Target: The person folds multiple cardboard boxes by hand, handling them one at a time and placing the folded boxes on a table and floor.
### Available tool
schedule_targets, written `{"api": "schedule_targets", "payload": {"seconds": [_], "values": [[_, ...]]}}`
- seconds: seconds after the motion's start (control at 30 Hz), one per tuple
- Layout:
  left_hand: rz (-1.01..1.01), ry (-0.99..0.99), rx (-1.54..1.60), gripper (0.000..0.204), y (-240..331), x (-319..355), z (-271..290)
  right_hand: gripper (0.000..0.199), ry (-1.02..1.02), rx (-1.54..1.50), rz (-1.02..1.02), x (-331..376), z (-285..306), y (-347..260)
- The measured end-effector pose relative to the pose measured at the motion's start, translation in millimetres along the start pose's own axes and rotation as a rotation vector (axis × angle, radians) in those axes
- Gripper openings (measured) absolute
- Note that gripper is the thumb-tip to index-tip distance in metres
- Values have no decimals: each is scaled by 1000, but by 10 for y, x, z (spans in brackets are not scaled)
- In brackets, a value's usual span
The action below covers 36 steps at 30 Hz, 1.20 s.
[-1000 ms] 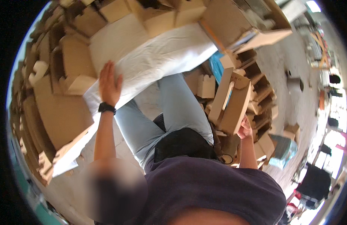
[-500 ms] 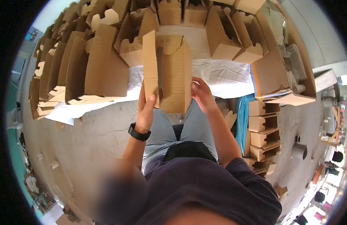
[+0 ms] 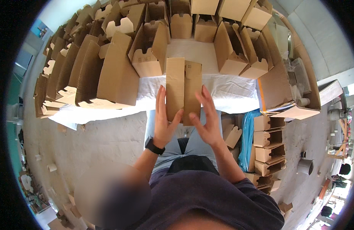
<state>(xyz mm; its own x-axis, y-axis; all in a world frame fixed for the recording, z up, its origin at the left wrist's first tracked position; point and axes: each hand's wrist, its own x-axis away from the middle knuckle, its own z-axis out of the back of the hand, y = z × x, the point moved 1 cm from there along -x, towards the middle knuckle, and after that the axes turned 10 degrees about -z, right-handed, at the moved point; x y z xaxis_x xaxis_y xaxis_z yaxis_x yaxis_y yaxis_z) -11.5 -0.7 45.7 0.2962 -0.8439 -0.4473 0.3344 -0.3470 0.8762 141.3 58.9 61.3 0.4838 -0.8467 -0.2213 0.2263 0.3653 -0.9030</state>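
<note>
A brown cardboard box [image 3: 175, 88] stands upright before me over my lap, two long panels meeting down its middle. My left hand [image 3: 164, 122] is closed on its left side, fingers straight along the panel and thumb on the face turned to me. By the box's right edge is my right hand [image 3: 210, 123], open with fingers and thumb spread and slightly blurred; whether its fingertips touch the cardboard I cannot tell.
Ahead, open cardboard bins [image 3: 148, 50] crowd a table with a white cloth [image 3: 234, 92]. More bins [image 3: 264, 142] are stacked to my right beside blue plastic [image 3: 247, 142]. A large carton [image 3: 274, 82] holding plastic pieces borders the table's right end.
The box's wide opening has narrowed as its right panel swung in toward the left one. My right hand shifted from pinching the right edge to spread fingers.
</note>
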Motion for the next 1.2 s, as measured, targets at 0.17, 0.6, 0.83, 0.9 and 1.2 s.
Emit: {"api": "schedule_targets", "payload": {"seconds": [0.17, 0.6, 0.83, 0.9, 1.2], "values": [[-134, -138, -156, 87, 50, 7, 100, 87, -72, 163, 44, 24, -55, -130], [-174, -64, -350, 64, 94, -46, 37, 94, -44, 350, 27, 52, -63, -31], [-84, -47, -509, 48, 130, -70, 139, 75, 75, 343, 81, 80, -52, 44], [-99, -25, -534, 47, 105, -71, 160, 60, 172, 291, 46, 107, -60, 55], [-15, 71, -452, 36, 187, -76, 88, 47, 208, 130, -105, 215, 3, 2]]}}
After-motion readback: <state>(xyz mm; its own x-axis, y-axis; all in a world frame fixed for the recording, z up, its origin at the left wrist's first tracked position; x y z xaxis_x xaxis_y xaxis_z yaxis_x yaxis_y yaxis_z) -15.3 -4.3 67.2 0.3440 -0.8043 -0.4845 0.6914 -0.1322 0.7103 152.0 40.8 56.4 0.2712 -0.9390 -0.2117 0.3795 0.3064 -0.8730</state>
